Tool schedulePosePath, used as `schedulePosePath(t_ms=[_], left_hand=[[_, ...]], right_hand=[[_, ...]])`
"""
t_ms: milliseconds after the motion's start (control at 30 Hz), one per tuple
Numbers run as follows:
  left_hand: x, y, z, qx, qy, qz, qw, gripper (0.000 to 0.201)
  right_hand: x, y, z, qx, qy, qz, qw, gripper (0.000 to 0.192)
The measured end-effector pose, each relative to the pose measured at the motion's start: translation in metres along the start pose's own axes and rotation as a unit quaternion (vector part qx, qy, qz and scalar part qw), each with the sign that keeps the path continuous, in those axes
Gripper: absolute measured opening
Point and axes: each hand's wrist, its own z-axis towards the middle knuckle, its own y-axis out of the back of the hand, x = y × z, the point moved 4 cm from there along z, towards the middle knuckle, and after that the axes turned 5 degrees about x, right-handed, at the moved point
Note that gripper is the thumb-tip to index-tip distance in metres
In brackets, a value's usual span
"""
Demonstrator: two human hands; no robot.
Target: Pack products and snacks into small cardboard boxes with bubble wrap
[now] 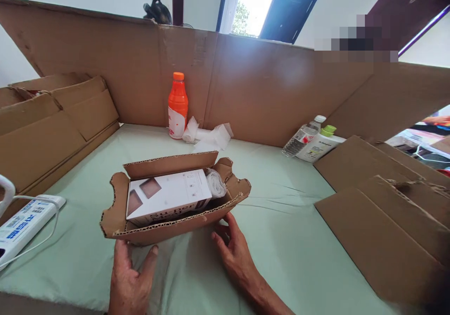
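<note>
A small open cardboard box [158, 233] stands on the green cloth with its flaps raised. Inside lies a white printed carton [176, 188], and a roll of clear plastic wrap [215, 183] fills the right end. My left hand [131, 277] is at the box's front left, thumb spread away and fingertips partly hidden by the cardboard. At the front right corner, my right hand [236, 254] has its fingers apart, with the fingertips against or just under the box's lower edge. Neither hand visibly grips it.
Behind stand an orange bottle [178, 106] and crumpled white wrap [214, 137]. A clear bottle [302, 137] and a white bottle [318, 147] lean right. Cardboard boxes [70, 113] flank the left, more cardboard [379, 212] the right. A power strip [30, 226] with cable lies left.
</note>
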Motion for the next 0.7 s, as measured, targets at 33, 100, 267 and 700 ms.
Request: schedulePosePath(t_ms=[33,100,267,700], left_hand=[[0.0,0.0,0.0,-0.005,0.003,0.0,1.0,0.069],[0.0,-0.001,-0.001,-0.01,0.009,-0.002,1.0,0.069],[-0.004,-0.001,-0.004,-0.017,0.014,-0.002,1.0,0.06],[-0.032,0.031,0.094,-0.061,0.013,0.015,0.998,0.084]], right_hand=[[-0.003,0.0,0.0,-0.002,0.005,0.003,1.0,0.061],[-0.007,-0.001,-0.001,-0.005,0.009,0.008,1.0,0.061],[-0.012,-0.003,-0.001,-0.007,0.013,-0.005,1.0,0.061],[0.024,-0.074,-0.056,0.328,0.148,-0.173,0.917,0.094]])
